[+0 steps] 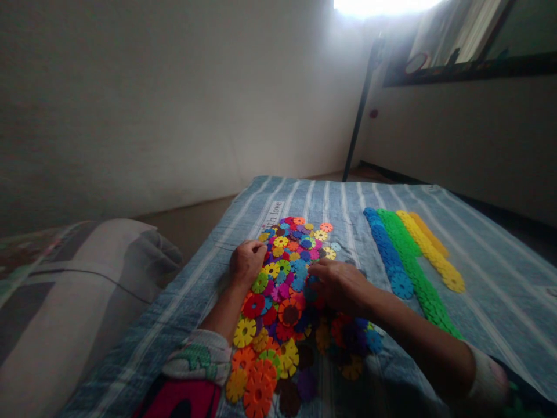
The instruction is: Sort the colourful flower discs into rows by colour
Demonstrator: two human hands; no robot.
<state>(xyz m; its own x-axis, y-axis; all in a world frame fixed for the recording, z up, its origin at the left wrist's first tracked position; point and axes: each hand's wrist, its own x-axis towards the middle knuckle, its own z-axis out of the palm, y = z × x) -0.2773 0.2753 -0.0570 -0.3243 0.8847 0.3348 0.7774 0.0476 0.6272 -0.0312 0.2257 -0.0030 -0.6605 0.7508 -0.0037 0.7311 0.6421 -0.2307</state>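
A long heap of flower-shaped plastic discs [289,313] in many colours lies on the striped cloth. At the heap's left edge is my left hand [248,262], its fingers curled together; whatever they hold, if anything, is hidden. My right hand [343,284] reaches over the heap from the right with bent, closed fingers. Its fingertips are among blue and dark discs, in shadow, and I cannot make out what is in them. To the right lie sorted rows of overlapping discs: a blue row [385,249], a green row [413,273], a yellow row [430,249] and a short orange row [429,234].
The blue striped cloth [491,278] covers the surface under the discs. A folded grey and white blanket [87,302] lies at the left. Behind stands a lamp pole [361,110] below a bright light, near the wall [174,104].
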